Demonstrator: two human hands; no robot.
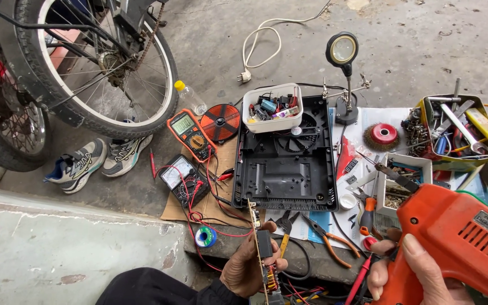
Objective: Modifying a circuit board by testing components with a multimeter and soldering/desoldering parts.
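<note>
- The left hand [249, 265] is closed around a circuit board [262, 254], gripping it edge-on and upright low in the view, just in front of the black plastic casing [285, 164].
- The circuit board shows as a thin strip with a dark block part at mid-height and a copper-wound coil near its lower end; red wires run from its base.
- The right hand [408, 271] is wrapped round the grip of an orange soldering gun [458, 237], whose dark tip points up and left toward the small white box [405, 181].
- The soldering gun carries a small silver rectangular label on its side, near a row of vent slots.
- A white rectangular tub [272, 107] of small parts sits on the casing's far corner.
- An orange multimeter [190, 133] lies left of the casing, a black meter [183, 179] just below it on cardboard.
- A yellow-rimmed tin [458, 133] at right holds wrenches and other tools.
- A clear bottle [190, 97] with a yellow cap lies near the bicycle wheel [94, 62].
</note>
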